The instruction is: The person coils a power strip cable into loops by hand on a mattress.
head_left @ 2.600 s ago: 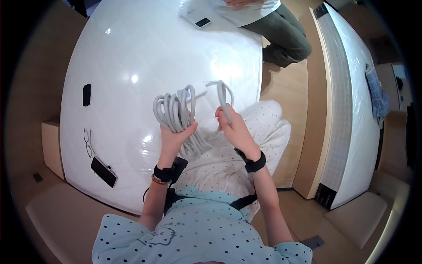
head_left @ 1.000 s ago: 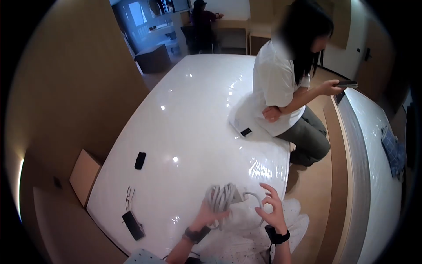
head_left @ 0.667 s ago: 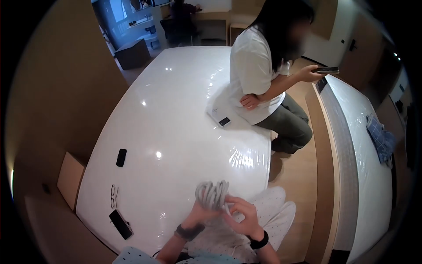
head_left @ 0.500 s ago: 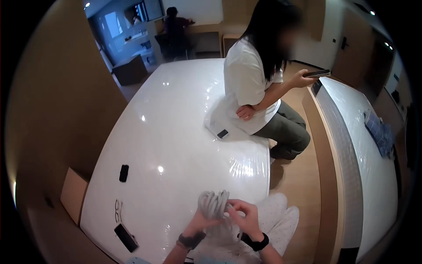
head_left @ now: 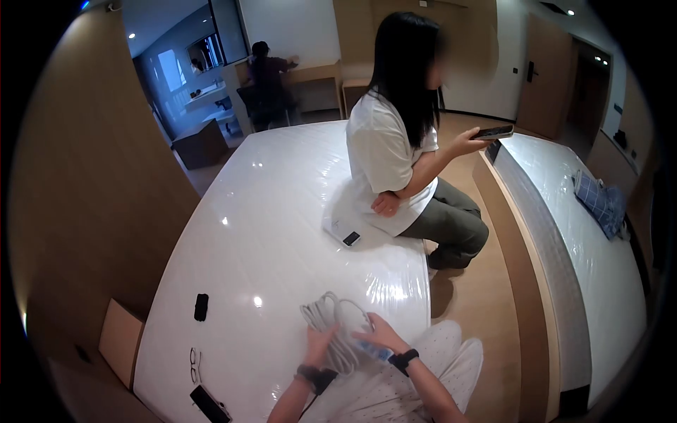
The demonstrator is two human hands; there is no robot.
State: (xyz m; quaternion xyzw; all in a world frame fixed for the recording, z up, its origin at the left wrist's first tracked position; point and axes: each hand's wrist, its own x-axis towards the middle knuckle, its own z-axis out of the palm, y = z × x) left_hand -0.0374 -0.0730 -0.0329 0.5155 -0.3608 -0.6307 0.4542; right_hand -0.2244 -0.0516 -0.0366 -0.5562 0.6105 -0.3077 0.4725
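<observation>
A coiled light-grey cable (head_left: 341, 356) hangs in loops over my lap, above the front of the mattress. My left hand (head_left: 321, 344) is closed round the left side of the bundle. On the right, my right hand (head_left: 384, 333) grips a loop that arches up and over from the coil. Just below that hand is a small blue-and-white piece (head_left: 374, 350), blurred, perhaps a label or tag; I cannot tell whether it is fixed to the cable. Dark bands circle both my wrists.
The plastic-wrapped mattress (head_left: 268, 211) carries a black object (head_left: 202, 307), eyeglasses (head_left: 194, 365), a phone (head_left: 210, 404) and a white device (head_left: 342, 231). A person (head_left: 384, 155) sits on its right edge with a phone. A second mattress (head_left: 564, 190) holds a plaid cloth item (head_left: 599, 203). Someone else is at a desk behind.
My hands have moved apart, and the right one has drawn a loop out of the bundle to the right. The blue-and-white piece now shows. The view has tilted upward.
</observation>
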